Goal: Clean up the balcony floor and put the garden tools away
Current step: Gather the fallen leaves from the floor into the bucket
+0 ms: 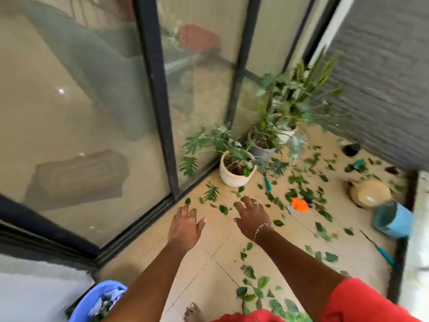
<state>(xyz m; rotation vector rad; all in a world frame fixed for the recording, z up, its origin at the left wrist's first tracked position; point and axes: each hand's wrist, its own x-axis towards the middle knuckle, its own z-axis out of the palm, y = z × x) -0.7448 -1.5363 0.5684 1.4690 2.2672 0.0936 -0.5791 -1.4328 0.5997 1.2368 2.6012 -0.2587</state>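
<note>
Beige tile floor (209, 263), leaves (223, 209) strewn past your fingers (256, 206). Left hand (185, 225), right hand (251, 217): fingers splayed, holding nothing. Pot (233, 178) ahead, orange tool (299, 204) to their right.

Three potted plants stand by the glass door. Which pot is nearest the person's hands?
The cream pot at the front of the row; the grey pot and the white pot stand behind it, toward the corner.

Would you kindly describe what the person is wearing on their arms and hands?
Both forearms are bare. The right hand wears a ring and a thin silver chain bracelet at the wrist, and a red sleeve covers that upper arm. The left hand shows no jewellery.
</note>
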